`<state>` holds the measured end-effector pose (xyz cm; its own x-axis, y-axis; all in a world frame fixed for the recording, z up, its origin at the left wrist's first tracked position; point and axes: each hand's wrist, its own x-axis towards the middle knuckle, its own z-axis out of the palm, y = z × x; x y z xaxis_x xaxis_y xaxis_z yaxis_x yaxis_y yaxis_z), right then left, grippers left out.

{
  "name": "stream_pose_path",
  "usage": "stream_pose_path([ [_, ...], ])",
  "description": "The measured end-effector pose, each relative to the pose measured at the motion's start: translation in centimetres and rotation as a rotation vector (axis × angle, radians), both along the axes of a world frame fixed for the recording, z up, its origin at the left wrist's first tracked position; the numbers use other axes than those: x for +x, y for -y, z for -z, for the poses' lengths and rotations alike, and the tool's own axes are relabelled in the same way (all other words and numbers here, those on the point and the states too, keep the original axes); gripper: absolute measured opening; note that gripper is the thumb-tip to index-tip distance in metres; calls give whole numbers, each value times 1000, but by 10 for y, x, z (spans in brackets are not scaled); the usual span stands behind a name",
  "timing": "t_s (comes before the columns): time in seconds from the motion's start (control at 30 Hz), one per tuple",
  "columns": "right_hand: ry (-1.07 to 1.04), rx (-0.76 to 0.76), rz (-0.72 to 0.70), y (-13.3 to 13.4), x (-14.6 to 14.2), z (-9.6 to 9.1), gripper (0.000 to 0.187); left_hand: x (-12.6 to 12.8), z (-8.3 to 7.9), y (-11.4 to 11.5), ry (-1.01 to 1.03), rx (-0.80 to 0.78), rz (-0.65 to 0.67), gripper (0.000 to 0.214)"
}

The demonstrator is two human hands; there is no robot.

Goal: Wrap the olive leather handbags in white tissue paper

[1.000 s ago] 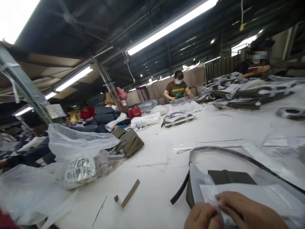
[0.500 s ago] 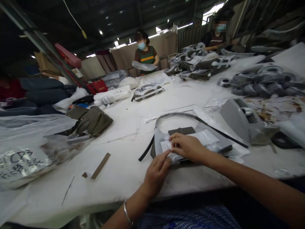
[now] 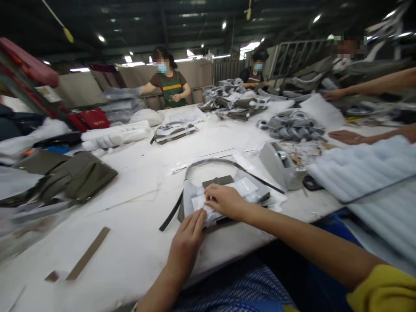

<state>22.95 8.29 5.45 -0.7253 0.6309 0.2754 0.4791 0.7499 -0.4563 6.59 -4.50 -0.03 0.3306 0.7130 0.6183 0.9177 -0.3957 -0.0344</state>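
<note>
My left hand (image 3: 189, 236) lies on the near corner of a small clear plastic packet (image 3: 241, 187), fingers extended and pressing down. My right hand (image 3: 225, 200) rests on top of the same packet, fingers curled and pinching its edge. The packet sits on a flat olive-green bag (image 3: 217, 181) wrapped in white paper, with a dark strap (image 3: 212, 162) looping behind it on the white table (image 3: 139, 242).
A grey tape dispenser (image 3: 281, 164) stands right of the bag. White foam sheets (image 3: 360, 167) lie at right, olive bags (image 3: 76, 175) at left, a brown strip (image 3: 87, 253) near left. Co-workers stand at the far end; another person's arms (image 3: 367, 86) reach in from the right.
The view has swung down and to the right. Both hands stay on the packet, which now sits nearer the middle of the picture; more of the right side of the table shows.
</note>
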Motion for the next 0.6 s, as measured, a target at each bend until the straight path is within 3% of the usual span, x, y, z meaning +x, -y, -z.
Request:
stream_pose_path([
  [0.07, -132, -22, -46, -6, 21, -4, 3, -1, 2, -1, -8, 5, -3, 39],
  [0.13, -241, -7, 24, -18, 57, -13, 10, -3, 5, -1, -8, 26, 4, 40],
  [0.2, -300, 14, 259, -35, 105, -26, 16, -4, 9, -1, -10, 51, 7, 41],
  [0.27, -332, -75, 592, -53, 154, -40, 22, -5, 12, -1, -18, 71, 2, 41],
  [0.37, -342, -195, 826, -82, 208, -52, 17, -4, 13, -1, -37, 89, 4, 41],
  [0.47, -332, -439, 908, -105, 228, -51, 24, -4, 11, -2, -39, 103, 14, 41],
  [0.6, -377, -752, 931, -125, 227, -48, 29, -4, 10, -3, -21, 113, 20, 43],
])
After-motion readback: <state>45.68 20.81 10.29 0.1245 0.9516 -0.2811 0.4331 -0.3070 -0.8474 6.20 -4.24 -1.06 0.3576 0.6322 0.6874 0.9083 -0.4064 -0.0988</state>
